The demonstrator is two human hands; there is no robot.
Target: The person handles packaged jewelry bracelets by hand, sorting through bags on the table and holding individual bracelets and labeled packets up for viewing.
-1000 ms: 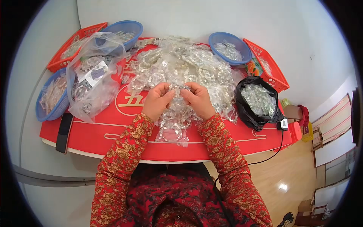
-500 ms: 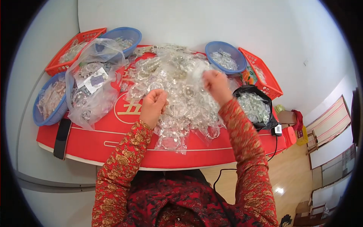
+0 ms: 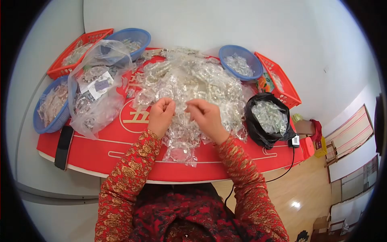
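A large heap of small clear plastic packets (image 3: 229,97) with shiny contents covers the middle of the red table (image 3: 135,161). Over the heap's left side is my left hand (image 3: 162,115), thumb and fingers pinched together; whatever is between them is too small to make out. My right hand (image 3: 204,117) hovers just to its right above the packets, fingers curled, its fingertips pointing at the left hand. The two hands are apart. What the right fingertips hold, if anything, cannot be told.
On the left are a blue basket (image 3: 62,121), a red basket (image 3: 54,72), another blue one (image 3: 145,44) and a clear bag (image 3: 96,125). At the right are a blue basket (image 3: 256,66), a red basket (image 3: 292,94) and a black bag (image 3: 258,139) of packets.
My right hand has come down and left from the upper right of the heap to beside my left hand. My left hand has hardly moved.
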